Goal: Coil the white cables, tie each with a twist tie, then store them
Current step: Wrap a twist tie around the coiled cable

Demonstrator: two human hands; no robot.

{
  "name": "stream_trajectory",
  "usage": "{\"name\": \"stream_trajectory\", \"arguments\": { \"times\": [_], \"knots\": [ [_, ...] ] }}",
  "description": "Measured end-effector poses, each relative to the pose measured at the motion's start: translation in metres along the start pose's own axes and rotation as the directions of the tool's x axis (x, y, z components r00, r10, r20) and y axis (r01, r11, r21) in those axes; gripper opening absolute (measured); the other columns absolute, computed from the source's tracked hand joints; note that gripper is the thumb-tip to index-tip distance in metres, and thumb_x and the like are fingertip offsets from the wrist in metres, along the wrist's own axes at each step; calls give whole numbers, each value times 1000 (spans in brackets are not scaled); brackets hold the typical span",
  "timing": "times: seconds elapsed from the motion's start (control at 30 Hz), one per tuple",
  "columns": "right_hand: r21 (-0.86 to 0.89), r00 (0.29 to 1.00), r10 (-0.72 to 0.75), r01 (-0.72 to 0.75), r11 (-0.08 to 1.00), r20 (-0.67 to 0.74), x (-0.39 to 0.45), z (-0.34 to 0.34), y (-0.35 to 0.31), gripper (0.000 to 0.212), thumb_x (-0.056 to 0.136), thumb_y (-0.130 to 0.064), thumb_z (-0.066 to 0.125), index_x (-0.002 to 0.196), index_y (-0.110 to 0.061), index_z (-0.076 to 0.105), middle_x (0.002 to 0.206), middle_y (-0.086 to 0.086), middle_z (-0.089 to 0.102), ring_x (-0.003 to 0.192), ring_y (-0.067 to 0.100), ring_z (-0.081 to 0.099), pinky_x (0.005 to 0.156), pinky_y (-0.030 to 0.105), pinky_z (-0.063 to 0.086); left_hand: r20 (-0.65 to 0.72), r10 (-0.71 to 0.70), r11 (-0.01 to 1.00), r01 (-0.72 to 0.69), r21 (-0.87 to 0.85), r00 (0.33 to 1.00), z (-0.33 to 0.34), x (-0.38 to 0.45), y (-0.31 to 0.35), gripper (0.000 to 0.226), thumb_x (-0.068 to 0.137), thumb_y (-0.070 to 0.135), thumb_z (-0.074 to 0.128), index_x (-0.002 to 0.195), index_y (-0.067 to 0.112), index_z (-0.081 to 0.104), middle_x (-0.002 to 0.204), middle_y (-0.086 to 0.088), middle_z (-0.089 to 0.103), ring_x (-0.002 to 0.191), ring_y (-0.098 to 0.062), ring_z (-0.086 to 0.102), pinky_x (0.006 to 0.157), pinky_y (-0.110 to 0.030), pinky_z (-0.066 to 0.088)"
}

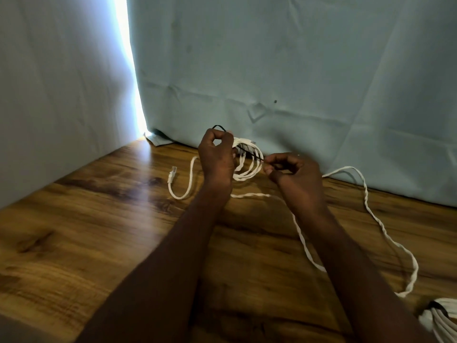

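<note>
White braided cable [248, 167], wound into a small coil of several loops, is held above the brown wood-grain tabletop [99, 231] near its far edge, close to the pale blue-grey cloth backdrop [296, 58]. One end trails left onto the wood and finishes in a clear plastic plug [172, 174]; a longer twisted run [385, 233] snakes right and back toward the near corner. There, at the frame's lower right edge, lies a second white cable bundle [442, 320] with a dark band around it. The left hand [217, 154] grips the coil's left side, fingers curled round the loops. The right hand [294, 174] sits just right of the coil, fingertips pinching one end of a thin black twist tie [249, 152] that crosses the loops and arches above the left hand.
</note>
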State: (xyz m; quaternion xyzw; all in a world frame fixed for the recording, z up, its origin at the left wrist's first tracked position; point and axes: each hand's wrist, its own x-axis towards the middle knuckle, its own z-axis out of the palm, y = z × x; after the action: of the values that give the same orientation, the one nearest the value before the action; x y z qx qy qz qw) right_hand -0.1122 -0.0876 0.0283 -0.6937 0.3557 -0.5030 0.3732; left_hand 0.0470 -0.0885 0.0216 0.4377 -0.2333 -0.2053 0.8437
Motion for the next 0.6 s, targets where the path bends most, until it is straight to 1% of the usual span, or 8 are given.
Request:
{"name": "stream_trajectory", "arguments": {
  "times": [0.03, 0.13, 0.2, 0.27, 0.37, 0.43, 0.5, 0.6],
  "knots": [
    [-40, 1000, -5, 5, 999, 5, 0, 0, 4, 21, 87, -2, 77, 99, -19, 80, 94, -4, 78, 83, 12, 76, 80, 30, 61, 3, 4, 1000, -4, -12, 1000, -1, 1, 0, 20, 96, 12, 67, 79, 15, 55, 59, -3, 49, 46, -11, 45, 43, -20, 33],
    [99, 994, 105, -107, 989, 26, 0, 0, 4, 18, 91, 0, 72, 100, -15, 78, 94, 6, 79, 65, 17, 74, 59, 25, 58, 11, -4, 1000, 4, 10, 1000, -1, 0, -2, 18, 96, 15, 68, 81, 16, 58, 62, -5, 50, 48, -11, 47, 44, -21, 34],
    [173, 986, 161, -166, 971, 39, 1, 0, 1, 16, 94, 0, 68, 99, -13, 75, 90, 9, 80, 64, 17, 73, 53, 23, 54, 12, -23, 1000, 23, 7, 1000, 0, 0, -4, 11, 97, 16, 68, 87, 12, 63, 64, -5, 53, 47, -9, 49, 43, -21, 36],
    [180, 988, 149, -153, 972, 34, 1, 0, 0, 14, 96, -1, 66, 98, -14, 72, 87, 10, 79, 63, 18, 73, 51, 23, 52, 14, -52, 999, 52, 4, 999, 0, 0, -5, 12, 97, 15, 66, 98, 3, 68, 64, -5, 56, 44, -7, 49, 42, -20, 36],
    [2, 1000, 14, -14, 1000, -9, 0, 4, 3, 15, 94, -4, 70, 95, -18, 76, 81, 1, 79, 60, 18, 74, 53, 26, 54, 53, -93, 996, 93, 12, 994, 2, -1, -7, 19, 99, 15, 64, 108, -1, 70, 56, -2, 55, 40, -8, 45, 41, -20, 35],
    [-109, 997, -66, 62, 992, -41, -3, 9, 6, 12, 90, -12, 75, 95, -21, 81, 78, -4, 78, 61, 17, 73, 61, 32, 60, 92, -105, 994, 103, 28, 990, 4, -4, -9, 19, 99, 16, 63, 108, 1, 71, 53, 0, 52, 40, -9, 43, 42, -21, 35],
    [-171, 990, -111, 96, 981, -85, -5, 12, 9, 11, 86, -20, 78, 95, -23, 83, 78, -8, 77, 66, 11, 73, 69, 40, 63, 152, -117, 993, 116, 18, 981, 7, -7, -10, 19, 100, 15, 60, 107, 2, 72, 52, 0, 49, 40, -10, 38, 44, -22, 31],
    [-285, 970, -178, 126, 950, -164, -8, 15, 10, 11, 85, -25, 75, 92, -22, 83, 72, -8, 75, 66, 9, 70, 67, 38, 60, 235, -115, 993, 110, 33, 965, 12, -15, -13, 19, 100, 12, 56, 100, 6, 73, 51, -2, 44, 40, -11, 35, 50, -26, 28]
  ]
}}
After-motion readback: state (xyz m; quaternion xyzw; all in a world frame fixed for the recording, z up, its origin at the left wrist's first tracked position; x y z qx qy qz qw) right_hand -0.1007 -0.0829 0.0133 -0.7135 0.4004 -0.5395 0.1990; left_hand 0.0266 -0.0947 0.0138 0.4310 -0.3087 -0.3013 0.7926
